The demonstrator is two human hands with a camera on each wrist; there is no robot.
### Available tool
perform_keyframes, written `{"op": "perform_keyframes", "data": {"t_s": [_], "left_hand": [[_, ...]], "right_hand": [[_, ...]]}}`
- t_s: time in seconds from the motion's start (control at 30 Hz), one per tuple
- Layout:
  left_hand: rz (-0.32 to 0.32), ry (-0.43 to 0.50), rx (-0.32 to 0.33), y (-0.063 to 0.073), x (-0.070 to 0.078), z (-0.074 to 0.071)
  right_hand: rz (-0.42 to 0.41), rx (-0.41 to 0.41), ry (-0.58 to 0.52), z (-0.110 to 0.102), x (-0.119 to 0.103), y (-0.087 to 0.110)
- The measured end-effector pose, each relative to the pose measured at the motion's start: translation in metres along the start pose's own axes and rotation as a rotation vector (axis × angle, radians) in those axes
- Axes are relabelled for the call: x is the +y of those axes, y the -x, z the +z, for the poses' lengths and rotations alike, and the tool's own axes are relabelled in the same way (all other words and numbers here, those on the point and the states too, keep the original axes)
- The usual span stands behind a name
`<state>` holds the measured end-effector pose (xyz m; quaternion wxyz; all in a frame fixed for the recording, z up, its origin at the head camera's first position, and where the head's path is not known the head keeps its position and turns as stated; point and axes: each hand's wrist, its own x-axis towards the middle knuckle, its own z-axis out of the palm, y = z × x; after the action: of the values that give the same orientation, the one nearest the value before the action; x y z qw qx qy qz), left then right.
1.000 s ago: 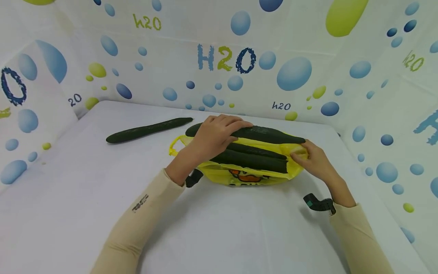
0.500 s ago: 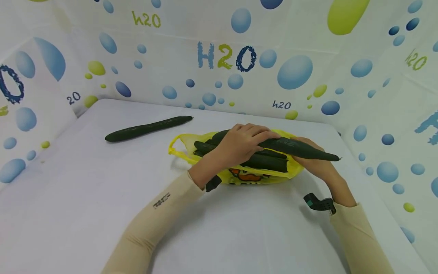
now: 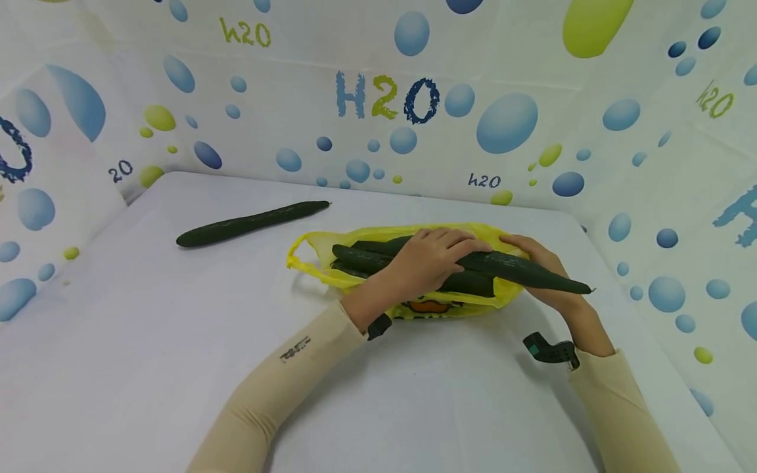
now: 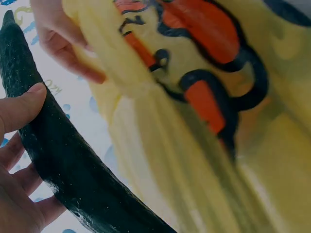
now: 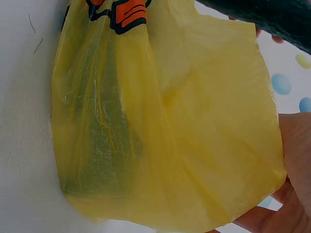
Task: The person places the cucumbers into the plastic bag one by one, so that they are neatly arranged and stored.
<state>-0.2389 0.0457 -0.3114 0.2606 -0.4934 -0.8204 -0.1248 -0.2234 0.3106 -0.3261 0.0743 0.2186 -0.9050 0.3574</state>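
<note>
My left hand (image 3: 428, 259) grips a long dark green cucumber (image 3: 520, 268) from above. The thumb lies on one side and the fingers curl round the other in the left wrist view. This cucumber slants over the yellow plastic bag (image 3: 503, 299), its pointed end passing in front of my right hand (image 3: 547, 276). Several cucumbers (image 3: 467, 284) lie lengthwise in the bag's open mouth. My right hand holds the bag's rim at its right end; in the right wrist view the thin plastic (image 5: 209, 136) is spread against the fingers, which are partly hidden.
One more cucumber (image 3: 251, 225) lies on the white table (image 3: 148, 341) at the back left. A yellow bag handle (image 3: 296, 253) loops out to the left. Behind the table hangs a white cloth with coloured drops and H2O lettering (image 3: 387, 97).
My left hand has moved to the right and a little nearer with the cucumber, which now sticks out past the bag's right end. My right hand has stayed at the bag's rim.
</note>
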Motion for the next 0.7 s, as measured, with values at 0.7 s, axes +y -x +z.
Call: {"op": "perform_keyframes", "data": {"t_s": [0.7], "left_hand": [[-0.116,0.144,-0.025,0.007,-0.018,0.023]], "right_hand": [[-0.008,0.025,0.079,-0.001,0.003,-0.002]]}}
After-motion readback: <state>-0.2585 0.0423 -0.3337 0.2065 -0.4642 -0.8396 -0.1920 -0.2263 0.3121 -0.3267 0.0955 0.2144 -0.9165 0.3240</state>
